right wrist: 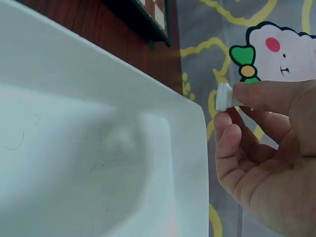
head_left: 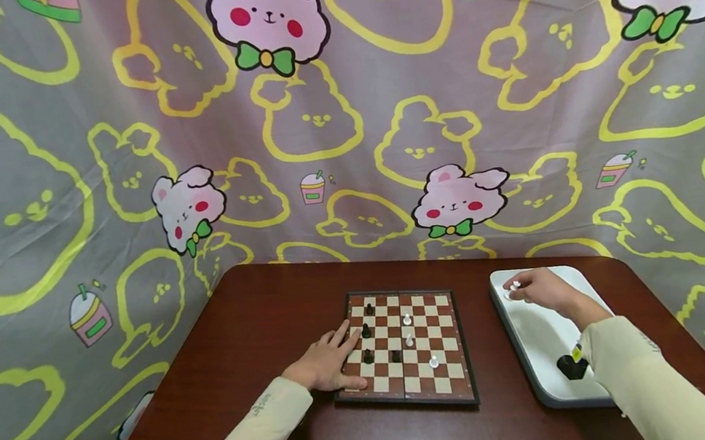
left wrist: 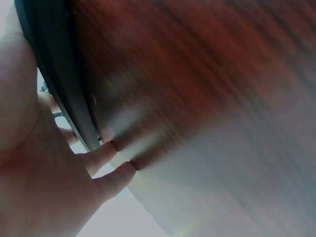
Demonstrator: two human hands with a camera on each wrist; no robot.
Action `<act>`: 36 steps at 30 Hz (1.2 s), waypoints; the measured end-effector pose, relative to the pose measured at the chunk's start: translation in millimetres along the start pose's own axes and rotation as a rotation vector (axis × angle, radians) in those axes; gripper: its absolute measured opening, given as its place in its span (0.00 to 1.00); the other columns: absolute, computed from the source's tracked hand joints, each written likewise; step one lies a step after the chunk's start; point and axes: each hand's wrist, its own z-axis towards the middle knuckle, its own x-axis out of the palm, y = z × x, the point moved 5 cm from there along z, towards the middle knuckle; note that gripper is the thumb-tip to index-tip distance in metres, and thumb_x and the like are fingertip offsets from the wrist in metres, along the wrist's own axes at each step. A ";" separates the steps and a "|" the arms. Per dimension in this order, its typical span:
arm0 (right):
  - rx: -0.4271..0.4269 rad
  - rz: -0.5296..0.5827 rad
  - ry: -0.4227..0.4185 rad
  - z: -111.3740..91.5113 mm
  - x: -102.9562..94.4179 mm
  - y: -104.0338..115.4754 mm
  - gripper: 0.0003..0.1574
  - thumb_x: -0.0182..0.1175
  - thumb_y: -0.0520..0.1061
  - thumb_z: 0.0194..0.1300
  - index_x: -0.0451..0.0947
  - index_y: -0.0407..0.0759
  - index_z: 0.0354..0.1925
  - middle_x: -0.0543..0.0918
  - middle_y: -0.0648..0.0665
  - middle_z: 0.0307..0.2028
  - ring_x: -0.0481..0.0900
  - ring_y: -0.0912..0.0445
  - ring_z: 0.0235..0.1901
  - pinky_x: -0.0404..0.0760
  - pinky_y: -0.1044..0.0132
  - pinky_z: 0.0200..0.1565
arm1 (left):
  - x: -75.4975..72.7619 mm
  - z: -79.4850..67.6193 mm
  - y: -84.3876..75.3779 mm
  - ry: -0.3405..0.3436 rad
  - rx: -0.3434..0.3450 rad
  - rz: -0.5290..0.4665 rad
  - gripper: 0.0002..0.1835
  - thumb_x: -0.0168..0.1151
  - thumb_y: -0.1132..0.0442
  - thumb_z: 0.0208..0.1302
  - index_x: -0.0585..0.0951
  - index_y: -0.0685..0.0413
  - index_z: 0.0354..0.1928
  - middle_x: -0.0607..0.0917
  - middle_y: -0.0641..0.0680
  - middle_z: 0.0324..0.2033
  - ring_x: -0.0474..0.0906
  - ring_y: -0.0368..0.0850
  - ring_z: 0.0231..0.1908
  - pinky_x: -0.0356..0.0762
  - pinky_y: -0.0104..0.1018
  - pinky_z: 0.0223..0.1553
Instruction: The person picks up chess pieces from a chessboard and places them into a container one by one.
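My left hand (head_left: 326, 361) rests at the left edge of the chessboard (head_left: 436, 392), its fingers spread; in the left wrist view two fingertips touch the wooden table beside the board's dark side. My right hand (head_left: 546, 289) is over the far left part of a white tray (head_left: 542, 343). Between thumb and fingers it pinches a small white chess piece (right wrist: 224, 97), whose top the fingers hide. Several black chess pieces, one a black pawn (head_left: 366, 330), stand on the board's left half. Three white pieces, among them a white pawn (head_left: 434, 362), stand on the right half.
The tray has a raised rim (right wrist: 190, 118) and stands right of the board on the brown table (head_left: 271, 311). A black thing (head_left: 571, 367) shows beside the right sleeve; its kind is unclear. A patterned curtain (head_left: 347, 176) hangs behind the table.
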 end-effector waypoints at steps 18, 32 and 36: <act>-0.091 -0.059 -0.021 -11.9 31.4 51.1 0.17 0.61 0.41 0.63 0.79 0.34 0.49 0.81 0.37 0.45 0.79 0.47 0.43 0.77 0.54 0.41 | -1.9 0.5 0.5 -0.006 0.016 0.014 0.55 0.52 0.25 0.52 0.48 0.43 0.75 0.44 0.56 0.73 0.52 0.63 0.67 0.61 0.58 0.58; -0.315 -0.052 0.225 -25.6 127.5 95.1 0.14 0.63 0.31 0.57 0.81 0.35 0.44 0.82 0.43 0.37 0.77 0.55 0.33 0.76 0.64 0.30 | -1.1 1.3 1.3 0.010 0.019 0.012 0.54 0.52 0.26 0.53 0.47 0.44 0.75 0.43 0.56 0.73 0.51 0.63 0.67 0.60 0.58 0.59; -0.321 -0.012 0.275 -24.2 142.8 89.2 0.15 0.62 0.28 0.55 0.81 0.36 0.43 0.82 0.44 0.37 0.77 0.56 0.32 0.76 0.64 0.30 | -0.7 1.3 1.9 0.003 0.018 0.019 0.55 0.51 0.24 0.52 0.47 0.43 0.75 0.43 0.56 0.73 0.52 0.63 0.67 0.61 0.58 0.59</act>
